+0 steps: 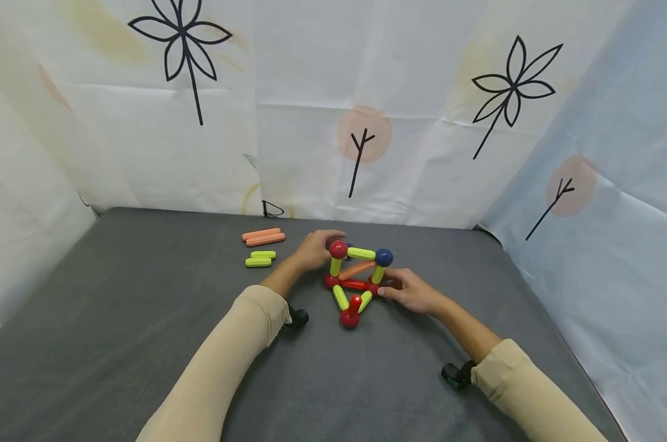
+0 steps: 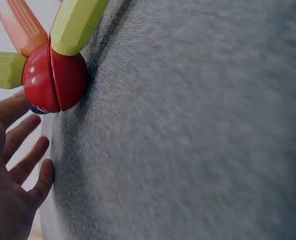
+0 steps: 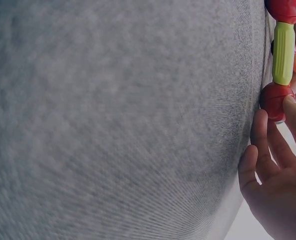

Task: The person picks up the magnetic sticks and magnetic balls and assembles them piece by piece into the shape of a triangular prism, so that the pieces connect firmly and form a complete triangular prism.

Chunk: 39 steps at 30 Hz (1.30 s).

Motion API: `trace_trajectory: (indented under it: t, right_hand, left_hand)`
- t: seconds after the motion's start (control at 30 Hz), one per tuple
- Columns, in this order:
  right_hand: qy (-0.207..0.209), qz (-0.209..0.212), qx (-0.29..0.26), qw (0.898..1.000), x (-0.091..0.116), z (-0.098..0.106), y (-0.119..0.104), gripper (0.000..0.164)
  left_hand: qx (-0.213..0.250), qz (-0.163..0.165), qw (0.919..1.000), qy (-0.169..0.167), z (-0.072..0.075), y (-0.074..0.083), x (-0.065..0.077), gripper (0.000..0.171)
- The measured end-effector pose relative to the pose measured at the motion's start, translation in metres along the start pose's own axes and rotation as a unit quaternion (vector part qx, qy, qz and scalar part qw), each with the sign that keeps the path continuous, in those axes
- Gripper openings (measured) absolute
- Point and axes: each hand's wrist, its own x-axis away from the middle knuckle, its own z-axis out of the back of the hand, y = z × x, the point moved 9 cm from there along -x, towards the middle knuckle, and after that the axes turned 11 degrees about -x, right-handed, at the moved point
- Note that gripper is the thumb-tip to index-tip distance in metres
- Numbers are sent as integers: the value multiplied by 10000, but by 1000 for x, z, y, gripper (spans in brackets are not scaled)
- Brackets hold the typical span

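Between the two hands we see a ball-and-rod frame [image 1: 361, 253] standing on the grey table covering [image 1: 366, 393]. Our right hand [image 1: 413, 293] pinches its red ball [image 3: 275, 100]; our left hand [image 1: 314, 250] reaches behind the other side — its fingertips partly hidden, so we cannot tell whether it grips. Left of that hand lie two orange rods [image 1: 265, 240] and two yellow-green rods [image 1: 258, 262]. Beyond both hands hangs a creased white sheet [image 1: 306, 153] with line-drawn flowers — a bluish one [image 1: 632, 258] rises to their right.

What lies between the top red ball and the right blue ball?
A yellow-green stick joins the top red ball and right blue ball, in head view.
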Motion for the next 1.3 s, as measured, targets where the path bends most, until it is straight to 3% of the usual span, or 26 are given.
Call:
trace_trajectory:
  t: [0.17,0.37,0.5,0.63,0.8,0.93,1.07,1.17,1.3]
  right_hand:
    - [-10,8,-34,10000,0,-1,-1,37]
    - [-12,120,-51,9999,0,-1,-3,37]
    - [-17,155,-79,9998,0,-1,-3,37]
    - [21,118,-19,9999,0,0,-2,37]
    - [20,108,-21,9999,0,0,-1,37]
    - [30,73,-42,10000,-1,-2,0,37]
    - [26,131,-35,9999,-1,-2,-2,37]
    - [-14,232,-32,9997,-1,-3,-5,36]
    - [18,168,-8,9999,1,-2,-4,37]
  left_hand:
    - [-92,99,9999,-40,-4,2,-2,50]
    - [120,-69,9998,115,0,3,2,39]
    - [636,-71,9968,470,18,3,12,39]
    - [1288,-85,9875,900,45,10,26,45]
    - [1947,-526,9731,1118,73,34,49,47]
    - [1989,-1232,9694,749,79,64,70,48]
    - [1741,-1811,9678,-132,59,92,88,51]
    - [1433,-1981,9674,-660,40,101,98,53]
    - [1145,-1983,9691,-917,24,103,104,55]
